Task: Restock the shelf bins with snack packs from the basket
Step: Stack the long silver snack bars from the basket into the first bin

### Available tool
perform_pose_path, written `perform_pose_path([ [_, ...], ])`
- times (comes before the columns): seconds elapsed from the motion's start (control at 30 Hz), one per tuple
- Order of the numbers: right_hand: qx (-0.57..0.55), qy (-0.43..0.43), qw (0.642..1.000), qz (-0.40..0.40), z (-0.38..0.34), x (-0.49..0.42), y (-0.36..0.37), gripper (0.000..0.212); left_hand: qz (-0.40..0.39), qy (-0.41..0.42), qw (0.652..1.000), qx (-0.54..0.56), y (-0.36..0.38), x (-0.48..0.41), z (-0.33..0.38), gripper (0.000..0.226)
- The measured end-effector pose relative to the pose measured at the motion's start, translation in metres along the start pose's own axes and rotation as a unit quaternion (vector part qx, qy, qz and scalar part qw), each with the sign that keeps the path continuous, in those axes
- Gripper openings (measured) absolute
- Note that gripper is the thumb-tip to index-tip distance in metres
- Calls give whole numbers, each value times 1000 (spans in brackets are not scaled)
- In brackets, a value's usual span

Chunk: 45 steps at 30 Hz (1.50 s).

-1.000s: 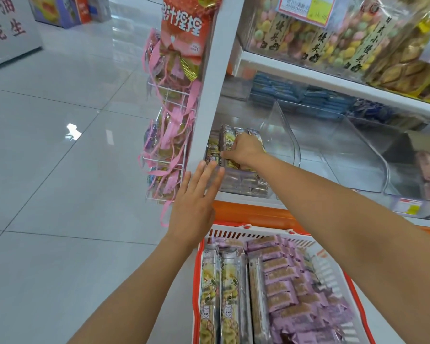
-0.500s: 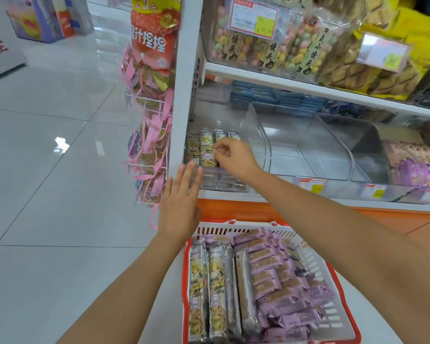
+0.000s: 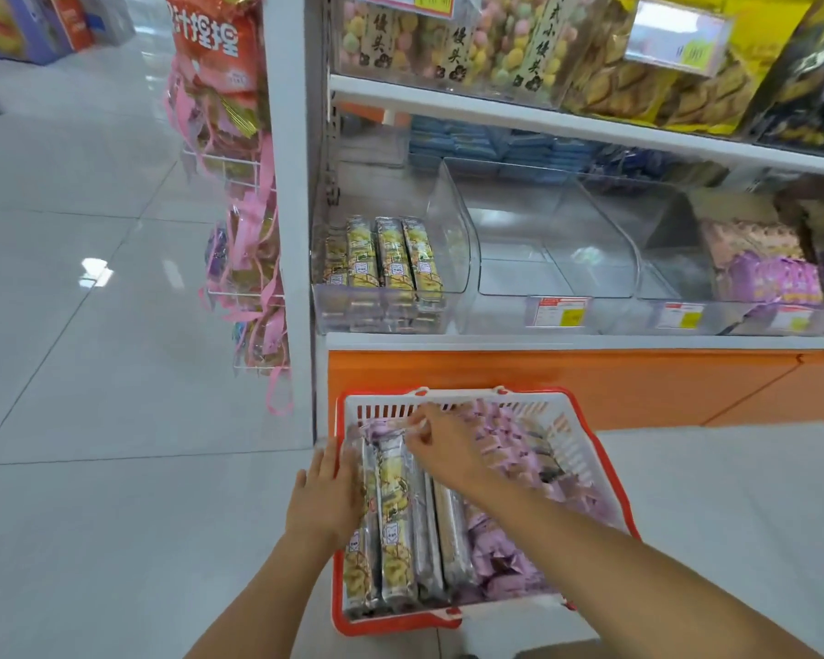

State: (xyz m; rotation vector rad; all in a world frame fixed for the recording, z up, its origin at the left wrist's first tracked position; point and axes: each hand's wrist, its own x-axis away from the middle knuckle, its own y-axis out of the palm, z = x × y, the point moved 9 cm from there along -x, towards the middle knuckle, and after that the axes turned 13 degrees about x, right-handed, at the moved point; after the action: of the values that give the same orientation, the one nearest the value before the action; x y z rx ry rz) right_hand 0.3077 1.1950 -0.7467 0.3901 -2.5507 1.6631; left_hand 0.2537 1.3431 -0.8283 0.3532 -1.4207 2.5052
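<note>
Right hand (image 3: 448,451) has dropped from bin (image 3: 455,240) to basket (image 3: 533,396) — fingers curled at a pack (image 3: 393,492) end, grip unclear; left hand (image 3: 327,497) flat at the rim.

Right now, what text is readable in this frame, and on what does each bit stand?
"汁捏捏": red hanging bag.
"馒头": clear pack of coloured puffs.
"式小馒头": neighbouring clear pack, top cut off.
Bin price tags: too blurred.
Top-shelf price tag: blurred.
Labels on snack packs in the basket: too small.
</note>
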Motion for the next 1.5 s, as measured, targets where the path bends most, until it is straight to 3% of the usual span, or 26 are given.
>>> perform_pose_path([
  [0.13,20,37,996,-79,18,19,61,32,-30,-10,999,16,23,3,-15,67],
  [0.27,10,72,983,-170,20,32,95,105,-9,4,999,31,24,3,-17,70],
  [0.33,27,67,981,-178,18,35,98,116,-4,6,1000,23,24,3,-19,72],
  [0.47,60,70,984,-155,20,34,98,91,-4,4,1000,13,23,3,-18,73],
  [0.67,-16,90,986,-141,26,33,77,88,-9,-3,1000,-9,10,3,-10,61],
  [0.8,-64,46,993,-93,18,37,33,65,41,-8,994,103,-19,5,9,41],
  [0.87,-78,15,994,-73,9,39,12,62,67,-5,968,241,-36,8,31,34],
  [0.97,-86,-33,994,-62,-8,43,-12,55,57,-66,853,515,-46,9,53,18],
  [1.0,-78,-50,994,-52,-13,43,-19,54,62,-74,825,557,-50,7,57,20],
  [1.2,-31,-83,996,-23,-25,50,-51,58,141,-71,806,571,-93,3,58,37],
  [1.37,-48,-113,992,22,-46,54,-101,48,171,-11,780,602,-137,14,75,36],
  [1.4,-54,-119,991,37,-51,53,-114,46,187,4,790,584,-149,17,76,35],
  [1.5,-68,-123,987,74,-68,41,-150,38,279,68,881,375,-188,24,74,27],
])
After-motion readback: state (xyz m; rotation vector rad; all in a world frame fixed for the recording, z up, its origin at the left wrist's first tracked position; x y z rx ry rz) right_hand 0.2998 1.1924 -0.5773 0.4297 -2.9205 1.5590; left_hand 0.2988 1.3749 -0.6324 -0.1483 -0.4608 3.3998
